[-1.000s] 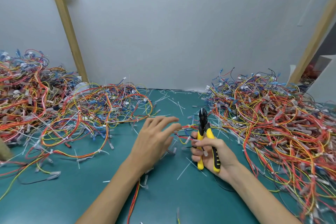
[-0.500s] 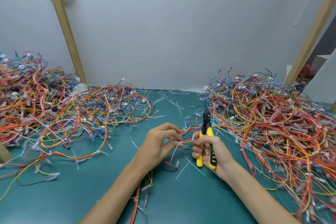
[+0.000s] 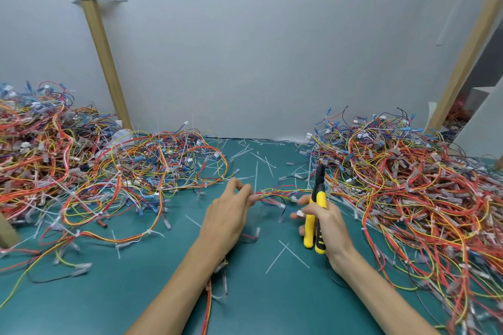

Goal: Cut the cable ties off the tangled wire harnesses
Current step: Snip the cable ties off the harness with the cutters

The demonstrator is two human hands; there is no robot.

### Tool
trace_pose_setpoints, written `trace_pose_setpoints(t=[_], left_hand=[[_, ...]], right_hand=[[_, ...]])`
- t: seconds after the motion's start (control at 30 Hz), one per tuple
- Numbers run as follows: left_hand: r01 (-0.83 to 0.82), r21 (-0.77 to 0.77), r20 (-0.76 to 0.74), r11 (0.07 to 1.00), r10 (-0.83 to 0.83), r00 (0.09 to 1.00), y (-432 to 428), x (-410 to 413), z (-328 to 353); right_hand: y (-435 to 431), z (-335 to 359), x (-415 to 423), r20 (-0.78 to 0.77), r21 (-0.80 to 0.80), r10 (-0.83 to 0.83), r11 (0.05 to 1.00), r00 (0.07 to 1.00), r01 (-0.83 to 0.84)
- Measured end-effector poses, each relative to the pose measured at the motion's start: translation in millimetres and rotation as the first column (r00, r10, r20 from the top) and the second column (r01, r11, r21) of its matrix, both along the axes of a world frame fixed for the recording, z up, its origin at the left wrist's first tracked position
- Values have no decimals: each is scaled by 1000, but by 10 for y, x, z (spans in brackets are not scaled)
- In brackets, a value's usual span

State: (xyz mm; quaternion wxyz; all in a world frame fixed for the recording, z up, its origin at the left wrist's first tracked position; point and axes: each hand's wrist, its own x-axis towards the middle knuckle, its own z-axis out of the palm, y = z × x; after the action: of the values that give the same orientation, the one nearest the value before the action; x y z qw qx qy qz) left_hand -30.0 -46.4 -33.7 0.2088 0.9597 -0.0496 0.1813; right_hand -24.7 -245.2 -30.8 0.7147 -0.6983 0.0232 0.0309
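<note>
Left hand (image 3: 227,216) pinches one harness (image 3: 283,193) taut just above the desk (image 3: 152,294), right hand (image 3: 328,226) fingers clamped round the yellow cutters (image 3: 320,194). Looks like tie-hunting; next the blades need nosing onto a tie

Two bare hands: one left hand (image 3: 228,215), one right hand (image 3: 326,223). One pair of yellow-handled cutters (image 3: 319,197). One small wire bundle (image 3: 280,193) between the hands. Two big piles of tangled harnesses: left heap (image 3: 40,155), right heap (image 3: 408,185). Two wooden uprights: left post (image 3: 100,43), right post (image 3: 468,51). One teal table (image 3: 136,294). Loose white cable ties (image 3: 276,259), too many to count.
</note>
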Motion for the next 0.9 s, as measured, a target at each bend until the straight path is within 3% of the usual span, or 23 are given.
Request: trace_pose_setpoints(t=[0.13,0.2,0.3,0.4,0.57,0.67,0.73,0.83,0.9], left_hand=[[146,-326,59,934,-134,989,-70,-7,-23],[176,-525,-35,833,-228,973,-49,3,-29],[90,-751,-172,655,-325,930,29,24,3],[10,-859,-255,513,-443,860,128,12,57],[-25,-902,-325,432,-640,697,245,-6,97],[-87,-929,-297,360,-586,754,179,29,182],[-94,-954,-229,285,-492,840,90,111,336],[-9,-999,-21,40,-327,945,-60,330,727],[107,-987,131,-121,-211,969,-165,513,1019]], right_hand=[[55,-11,-51,228,-222,-64,968,972,115],[77,-23,-67,323,-307,-21,943,946,125],[86,-43,-61,366,-365,-3,920,931,146],[77,-68,-47,370,-387,9,911,929,146],[77,-68,-63,426,-525,70,831,902,184],[85,-106,-72,492,-576,97,781,865,240],[77,-101,-71,530,-511,4,799,848,316],[23,-38,-60,586,-339,-169,837,792,430],[-56,31,-49,657,-236,-244,832,713,502]])
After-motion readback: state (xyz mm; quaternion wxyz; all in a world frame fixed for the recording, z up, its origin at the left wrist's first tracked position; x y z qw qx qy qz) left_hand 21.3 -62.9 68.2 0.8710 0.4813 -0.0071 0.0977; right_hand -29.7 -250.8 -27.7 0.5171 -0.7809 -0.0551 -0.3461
